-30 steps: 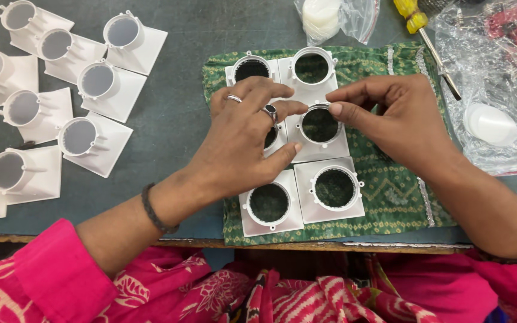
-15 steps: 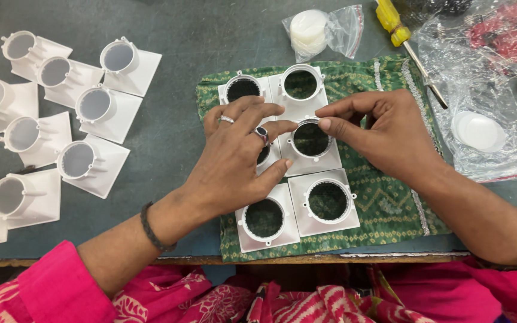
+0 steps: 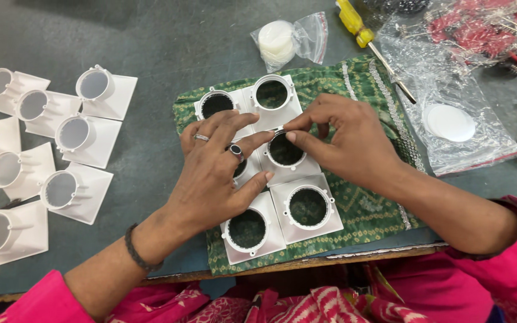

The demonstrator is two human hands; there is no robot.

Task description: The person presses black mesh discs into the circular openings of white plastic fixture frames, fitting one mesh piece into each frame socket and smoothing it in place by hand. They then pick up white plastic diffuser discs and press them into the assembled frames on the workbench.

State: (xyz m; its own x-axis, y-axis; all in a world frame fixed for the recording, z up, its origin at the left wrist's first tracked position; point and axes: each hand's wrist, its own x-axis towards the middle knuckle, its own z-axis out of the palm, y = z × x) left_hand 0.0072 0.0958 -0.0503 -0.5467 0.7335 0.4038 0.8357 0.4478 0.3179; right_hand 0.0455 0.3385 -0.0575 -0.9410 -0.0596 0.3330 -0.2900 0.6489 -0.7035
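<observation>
Six housings: white square plastic plates, each with a round collar, lie in a two-by-three block on a green patterned cloth (image 3: 366, 203) at the centre of the view.
Middle housing: the plate (image 3: 286, 157) at the block's centre right, its collar showing a dark opening; both hands meet on it.
Left hand: the left hand (image 3: 216, 173) lies flat over the middle-left plate, fingers spread and pointing toward 1 o'clock, two rings on them; its fingertips touch the collar's left edge, and the thumb rests toward the lower plates.
Right hand: the right hand (image 3: 348, 140) comes in from 4 o'clock; thumb and forefinger pinch together at the collar's top rim. Whether anything small sits between them cannot be told.
Near plates: two more (image 3: 308, 208) lie at 6 o'clock of the hands, uncovered.
Far plates: two (image 3: 271, 94) at 12 o'clock.
Spare housings: a loose group (image 3: 73, 134) lies at 9 o'clock on the grey table (image 3: 169, 42), well apart from the cloth.
Bag of discs: a small clear bag of white discs (image 3: 277, 40) at 12 o'clock.
Screwdriver: yellow-handled (image 3: 354, 21), at 1 o'clock.
Plastic sheet: clear, with one white disc (image 3: 449, 122), at 3 o'clock.
</observation>
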